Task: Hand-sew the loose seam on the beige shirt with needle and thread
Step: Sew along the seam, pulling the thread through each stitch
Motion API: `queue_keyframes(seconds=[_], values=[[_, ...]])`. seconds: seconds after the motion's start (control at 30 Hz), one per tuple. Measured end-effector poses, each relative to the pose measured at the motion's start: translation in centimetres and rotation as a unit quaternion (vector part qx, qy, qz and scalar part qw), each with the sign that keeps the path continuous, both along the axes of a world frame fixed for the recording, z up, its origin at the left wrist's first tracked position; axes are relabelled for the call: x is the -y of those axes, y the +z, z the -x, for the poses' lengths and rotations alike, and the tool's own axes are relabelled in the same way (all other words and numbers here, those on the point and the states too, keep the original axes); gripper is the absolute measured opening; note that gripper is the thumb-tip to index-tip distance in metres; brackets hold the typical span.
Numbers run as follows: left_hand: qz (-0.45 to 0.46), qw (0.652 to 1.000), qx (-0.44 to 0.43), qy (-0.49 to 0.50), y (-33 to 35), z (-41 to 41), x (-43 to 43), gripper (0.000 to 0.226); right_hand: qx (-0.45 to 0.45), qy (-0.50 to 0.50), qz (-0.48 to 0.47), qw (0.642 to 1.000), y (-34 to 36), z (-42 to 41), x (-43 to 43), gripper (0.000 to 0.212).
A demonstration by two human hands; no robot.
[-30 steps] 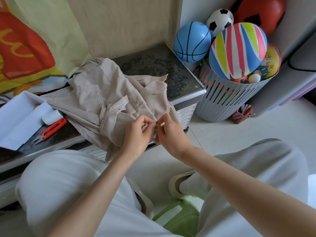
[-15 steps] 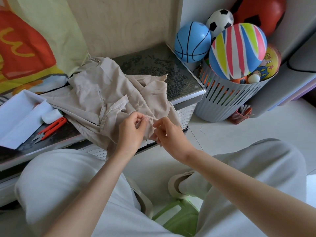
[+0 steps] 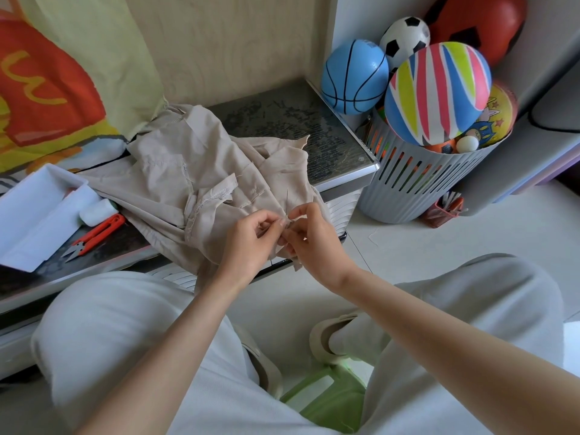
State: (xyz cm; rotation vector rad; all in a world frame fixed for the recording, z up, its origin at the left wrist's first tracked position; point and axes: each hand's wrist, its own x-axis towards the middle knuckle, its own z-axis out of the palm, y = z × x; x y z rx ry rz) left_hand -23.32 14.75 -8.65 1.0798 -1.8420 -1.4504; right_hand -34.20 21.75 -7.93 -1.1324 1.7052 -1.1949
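The beige shirt (image 3: 194, 180) lies crumpled on a low dark table (image 3: 314, 133), its lower edge hanging over the front. My left hand (image 3: 251, 243) pinches a fold of the shirt at that hanging edge. My right hand (image 3: 314, 237) pinches the thin needle (image 3: 287, 200), which points up out of the fabric right beside my left fingertips. The two hands touch at the fingertips. No thread is visible to me.
Red thread snips (image 3: 94, 233), a white spool (image 3: 97, 210) and a white open box (image 3: 40, 215) sit on the table's left. A grey slatted basket (image 3: 420, 183) full of balls stands at the right. My knees and a green stool (image 3: 326, 400) are below.
My right hand has come back to the left hand's fingertips after dropping slightly away, and the needle now sticks up out of the fabric. The shirt fold stayed pinched.
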Motion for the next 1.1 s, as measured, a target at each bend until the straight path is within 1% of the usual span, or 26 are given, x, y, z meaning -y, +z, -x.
queue_keyframes(seconds=[0.1, 0.17, 0.23, 0.3, 0.37, 0.5, 0.57, 0.63, 0.67, 0.73, 0.8, 0.87, 0.93, 1.0, 1.03, 1.1], values=[[-0.003, 1.0, 0.014, -0.006, -0.2, -0.1, 0.1, 0.018, -0.025, -0.004, -0.026, 0.999, 0.4, 0.5, -0.2, 0.004], [0.005, 0.999, 0.034, -0.02, -0.4, -0.3, 0.3, 0.016, -0.066, -0.017, -0.045, 0.997, 0.6, 1.1, -0.1, 0.013], [-0.006, 0.998, 0.046, -0.037, -0.6, -0.4, 0.4, 0.017, -0.087, -0.018, -0.055, 0.995, 0.7, 1.6, 0.1, 0.018], [-0.021, 0.997, 0.056, -0.053, -0.6, -0.4, 0.3, 0.018, -0.101, -0.02, -0.055, 0.993, 0.6, 1.7, 0.5, 0.019], [-0.02, 0.995, 0.068, -0.064, -0.7, -0.4, 0.3, 0.02, -0.094, -0.027, -0.052, 0.994, 0.5, 1.7, 0.9, 0.017], [-0.021, 0.993, 0.083, -0.087, -0.9, -0.6, 0.5, 0.016, -0.03, -0.048, -0.052, 0.997, 0.5, 1.6, 1.2, 0.019], [-0.021, 0.99, 0.095, -0.106, -1.1, -0.8, 0.4, 0.013, 0.046, -0.076, -0.043, 0.995, 0.5, 1.8, 1.3, 0.023], [-0.019, 0.986, 0.118, -0.119, -1.5, -1.1, 0.3, 0.014, 0.16, -0.119, -0.028, 0.98, 0.6, 2.2, 1.6, 0.024], [-0.016, 0.983, 0.13, -0.125, -1.8, -1.3, 0.4, 0.017, 0.197, -0.137, -0.025, 0.97, 0.7, 2.5, 1.7, 0.025], [-0.006, 0.978, 0.155, -0.14, -2.1, -1.7, 0.3, 0.02, 0.216, -0.159, -0.032, 0.963, 0.7, 3.1, 1.6, 0.025], [-0.003, 0.975, 0.166, -0.15, -2.2, -1.8, 0.3, 0.019, 0.172, -0.146, -0.053, 0.973, 0.2, 3.7, 1.2, 0.028], [-0.004, 0.974, 0.164, -0.156, -2.2, -1.8, 0.3, 0.019, 0.086, -0.103, -0.085, 0.987, -0.5, 3.9, 0.8, 0.03], [-0.004, 0.973, 0.163, -0.166, -2.3, -1.7, 0.3, 0.018, -0.006, -0.036, -0.125, 0.991, -1.0, 4.0, 0.3, 0.031], [0.002, 0.969, 0.173, -0.176, -2.5, -1.7, 0.3, 0.016, -0.089, 0.042, -0.164, 0.982, -1.1, 3.8, -0.1, 0.025], [0.007, 0.968, 0.178, -0.179, -2.5, -1.7, 0.3, 0.016, -0.115, 0.075, -0.179, 0.974, -1.2, 3.7, -0.3, 0.02], [0.012, 0.968, 0.178, -0.177, -2.5, -1.7, 0.2, 0.018, -0.126, 0.122, -0.195, 0.965, -1.2, 3.6, -0.5, 0.018]])
